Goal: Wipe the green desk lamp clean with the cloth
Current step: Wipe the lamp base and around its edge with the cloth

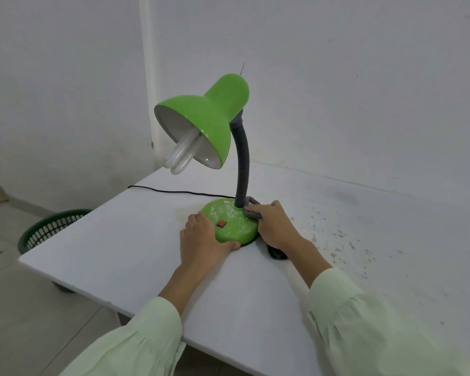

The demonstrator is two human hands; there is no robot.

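Note:
The green desk lamp (215, 118) stands on a white table (120, 253). It has a green shade, a grey flexible neck and a round green base (232, 221) with a red switch and white smears. My left hand (204, 240) rests flat against the base's front left side, thumb along its front edge. My right hand (276, 226) presses a grey cloth (251, 208) onto the base's right side, beside the neck. Most of the cloth is hidden under my fingers.
A black cord (168, 190) runs from the base leftward off the table's edge. A green basket (49, 229) stands on the floor, left of the table. A dark object (277, 253) lies under my right wrist. White walls stand close behind. The table's right part is speckled.

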